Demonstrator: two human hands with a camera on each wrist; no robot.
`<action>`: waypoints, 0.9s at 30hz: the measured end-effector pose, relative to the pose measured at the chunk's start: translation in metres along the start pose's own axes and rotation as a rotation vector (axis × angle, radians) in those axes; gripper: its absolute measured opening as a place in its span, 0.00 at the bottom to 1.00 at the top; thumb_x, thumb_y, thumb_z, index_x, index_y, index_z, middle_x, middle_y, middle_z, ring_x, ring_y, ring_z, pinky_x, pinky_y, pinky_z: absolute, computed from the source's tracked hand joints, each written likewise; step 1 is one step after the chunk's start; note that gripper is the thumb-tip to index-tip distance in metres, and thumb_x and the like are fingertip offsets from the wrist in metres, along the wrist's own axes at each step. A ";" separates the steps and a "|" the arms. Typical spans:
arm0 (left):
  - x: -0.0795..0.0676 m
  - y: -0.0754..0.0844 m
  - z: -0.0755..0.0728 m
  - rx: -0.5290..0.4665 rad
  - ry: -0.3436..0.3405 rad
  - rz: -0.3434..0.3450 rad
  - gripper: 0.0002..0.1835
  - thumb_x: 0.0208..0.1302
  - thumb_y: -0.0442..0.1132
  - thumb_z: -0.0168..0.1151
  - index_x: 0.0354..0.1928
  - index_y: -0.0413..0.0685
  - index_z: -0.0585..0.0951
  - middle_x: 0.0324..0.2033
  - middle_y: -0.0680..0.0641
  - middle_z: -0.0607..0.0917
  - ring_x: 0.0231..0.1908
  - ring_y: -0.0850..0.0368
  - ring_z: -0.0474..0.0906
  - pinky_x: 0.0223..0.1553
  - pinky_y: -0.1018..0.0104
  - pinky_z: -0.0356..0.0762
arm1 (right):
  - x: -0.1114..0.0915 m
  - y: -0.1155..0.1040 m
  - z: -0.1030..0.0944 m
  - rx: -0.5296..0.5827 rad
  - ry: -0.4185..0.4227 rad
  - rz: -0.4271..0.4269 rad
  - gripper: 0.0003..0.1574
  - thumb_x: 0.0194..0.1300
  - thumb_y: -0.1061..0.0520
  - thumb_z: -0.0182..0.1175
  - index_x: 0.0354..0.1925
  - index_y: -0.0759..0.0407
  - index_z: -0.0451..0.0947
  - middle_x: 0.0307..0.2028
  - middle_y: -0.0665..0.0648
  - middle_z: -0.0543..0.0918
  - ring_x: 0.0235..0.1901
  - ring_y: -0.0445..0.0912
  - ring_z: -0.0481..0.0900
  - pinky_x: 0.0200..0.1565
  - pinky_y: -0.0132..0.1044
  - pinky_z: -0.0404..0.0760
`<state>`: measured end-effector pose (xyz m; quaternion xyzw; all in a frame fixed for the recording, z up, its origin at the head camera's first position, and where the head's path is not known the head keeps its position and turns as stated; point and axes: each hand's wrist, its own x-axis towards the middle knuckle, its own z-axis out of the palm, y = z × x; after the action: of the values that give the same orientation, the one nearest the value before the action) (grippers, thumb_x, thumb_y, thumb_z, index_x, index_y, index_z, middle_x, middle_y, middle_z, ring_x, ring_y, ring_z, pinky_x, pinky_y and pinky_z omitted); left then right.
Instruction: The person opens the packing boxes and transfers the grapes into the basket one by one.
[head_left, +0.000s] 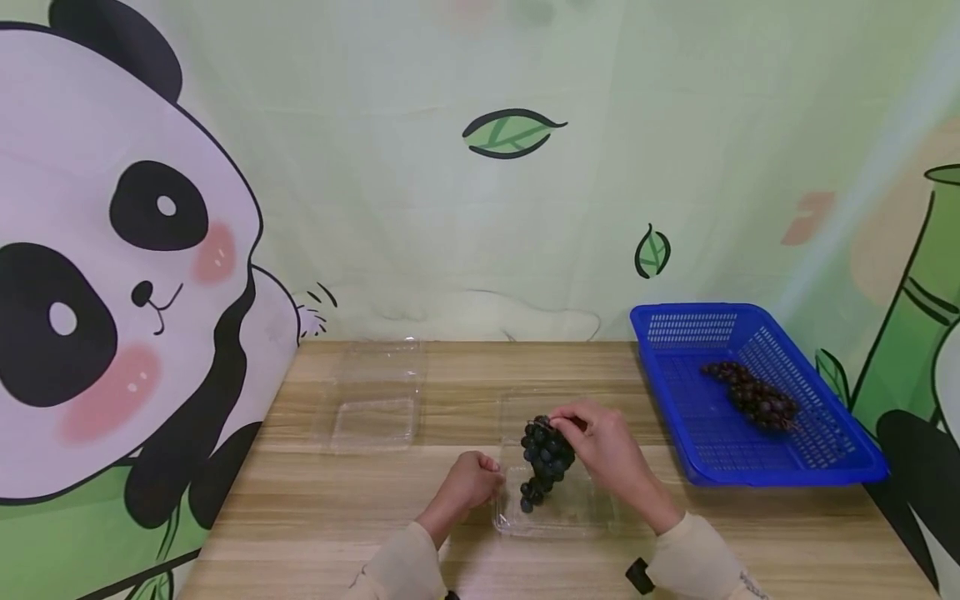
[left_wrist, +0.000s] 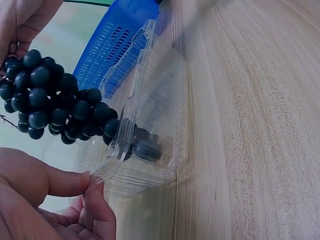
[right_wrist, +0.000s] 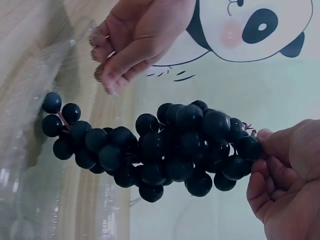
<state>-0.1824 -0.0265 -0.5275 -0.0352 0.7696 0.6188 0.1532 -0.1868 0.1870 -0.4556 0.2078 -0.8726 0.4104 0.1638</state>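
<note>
A bunch of dark grapes (head_left: 547,452) hangs from my right hand (head_left: 606,442), which pinches it at the stem end. Its narrow lower tip reaches down into a clear plastic container (head_left: 555,527) on the table. In the left wrist view, the lowest grapes (left_wrist: 145,147) show through the container's wall. My left hand (head_left: 471,480) pinches the container's left rim (left_wrist: 107,170) between thumb and forefinger. The right wrist view shows the bunch (right_wrist: 165,150) stretched between my right fingers and the container, with the left hand (right_wrist: 142,37) beyond it.
A blue plastic basket (head_left: 787,477) stands at the right, with a bunch of reddish-brown grapes (head_left: 761,402) inside. Another clear plastic container (head_left: 375,408) lies at the back left of the wooden table (head_left: 315,517). Behind the table hangs a panda-print cloth (head_left: 420,208).
</note>
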 end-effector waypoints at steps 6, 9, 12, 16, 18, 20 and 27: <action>-0.003 0.007 0.000 -0.018 0.006 -0.040 0.11 0.66 0.21 0.58 0.28 0.40 0.72 0.22 0.51 0.71 0.18 0.64 0.67 0.20 0.74 0.66 | 0.007 -0.007 -0.004 -0.018 0.048 -0.074 0.05 0.63 0.67 0.71 0.37 0.60 0.88 0.35 0.55 0.89 0.29 0.38 0.79 0.29 0.34 0.80; -0.004 0.008 0.000 0.009 0.010 -0.044 0.11 0.68 0.22 0.58 0.29 0.40 0.72 0.22 0.51 0.71 0.19 0.63 0.68 0.21 0.73 0.68 | 0.010 -0.011 -0.006 -0.021 0.060 -0.086 0.05 0.62 0.67 0.71 0.37 0.60 0.89 0.35 0.54 0.89 0.31 0.40 0.82 0.30 0.34 0.81; -0.004 0.007 0.000 0.031 0.009 -0.060 0.10 0.68 0.23 0.58 0.30 0.41 0.73 0.21 0.51 0.71 0.19 0.62 0.69 0.22 0.70 0.73 | 0.012 -0.017 -0.009 -0.016 0.068 -0.086 0.05 0.63 0.67 0.71 0.37 0.60 0.88 0.35 0.54 0.88 0.31 0.41 0.82 0.30 0.34 0.81; -0.004 0.007 -0.001 0.036 0.002 -0.082 0.10 0.68 0.23 0.59 0.30 0.41 0.72 0.20 0.51 0.70 0.18 0.62 0.69 0.24 0.65 0.81 | 0.014 -0.024 -0.012 -0.011 0.088 -0.072 0.05 0.62 0.67 0.71 0.38 0.61 0.88 0.35 0.55 0.89 0.31 0.42 0.82 0.30 0.34 0.81; -0.004 0.007 -0.002 0.029 0.000 -0.088 0.10 0.69 0.23 0.59 0.31 0.41 0.72 0.20 0.51 0.70 0.18 0.62 0.69 0.24 0.64 0.82 | 0.016 -0.028 -0.014 -0.007 0.098 -0.060 0.05 0.62 0.68 0.72 0.38 0.61 0.89 0.35 0.55 0.89 0.31 0.42 0.82 0.30 0.34 0.81; -0.005 0.008 -0.002 0.018 -0.001 -0.094 0.10 0.69 0.23 0.59 0.31 0.41 0.72 0.20 0.51 0.70 0.18 0.62 0.68 0.24 0.64 0.82 | 0.017 -0.031 -0.017 -0.008 0.102 -0.049 0.05 0.62 0.67 0.72 0.38 0.61 0.89 0.34 0.54 0.89 0.30 0.42 0.82 0.30 0.34 0.81; -0.005 0.007 -0.002 0.011 -0.006 -0.095 0.10 0.69 0.24 0.59 0.31 0.41 0.72 0.20 0.51 0.70 0.19 0.61 0.68 0.21 0.69 0.78 | 0.023 -0.040 -0.023 0.018 0.102 0.011 0.03 0.64 0.66 0.71 0.38 0.63 0.89 0.32 0.54 0.89 0.29 0.43 0.82 0.28 0.33 0.79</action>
<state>-0.1796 -0.0279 -0.5191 -0.0693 0.7700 0.6067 0.1849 -0.1841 0.1765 -0.4048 0.1831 -0.8606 0.4294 0.2038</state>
